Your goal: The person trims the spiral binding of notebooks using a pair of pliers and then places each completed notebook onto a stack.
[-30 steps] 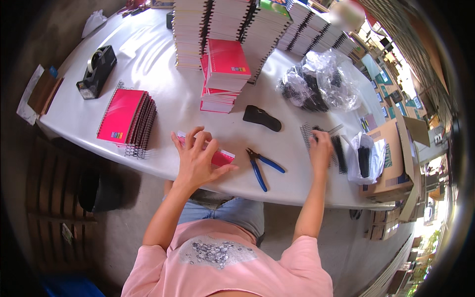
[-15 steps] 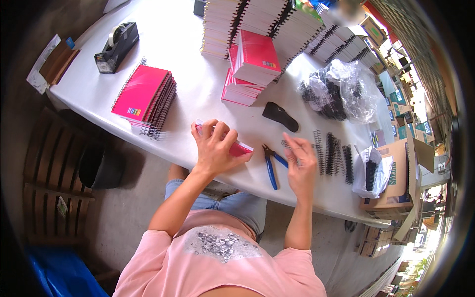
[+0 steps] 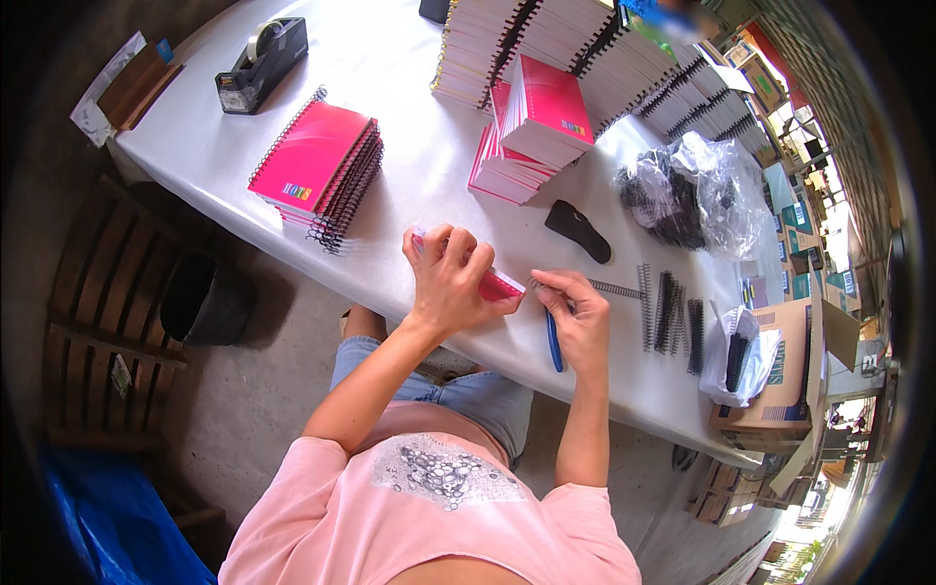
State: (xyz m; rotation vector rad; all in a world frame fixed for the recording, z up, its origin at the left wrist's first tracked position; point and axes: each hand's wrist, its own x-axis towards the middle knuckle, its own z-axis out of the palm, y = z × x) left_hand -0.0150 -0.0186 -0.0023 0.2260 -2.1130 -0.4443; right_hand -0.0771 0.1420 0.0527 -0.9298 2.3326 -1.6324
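Near the front edge of the table, my left hand (image 3: 450, 281) grips a small red-covered notebook (image 3: 499, 286), its fingers bent over the top and hiding most of it. Just to the right, my right hand (image 3: 577, 317) pinches a thin dark spiral binding coil (image 3: 616, 290). The coil's tip points at the notebook's right end, and its length trails off rightward behind the hand. Whether the tip touches the pages I cannot tell. Under my right hand lie pliers, of which a blue handle (image 3: 554, 341) shows. More loose coils (image 3: 670, 312) lie to the right.
A stack of coil-bound red notebooks (image 3: 314, 161) stands left, with a tape dispenser (image 3: 263, 64) behind it. Unbound red notebooks (image 3: 548, 107) are piled centrally before tall rows of bound books (image 3: 556, 39). A black pouch (image 3: 578, 231), a plastic bag of coils (image 3: 694, 190) and a cardboard box (image 3: 780, 366) lie right.
My right hand has moved left and closer to the notebook, bringing the coil's tip to its end. The whole view has shifted slightly. My left hand keeps its grip.
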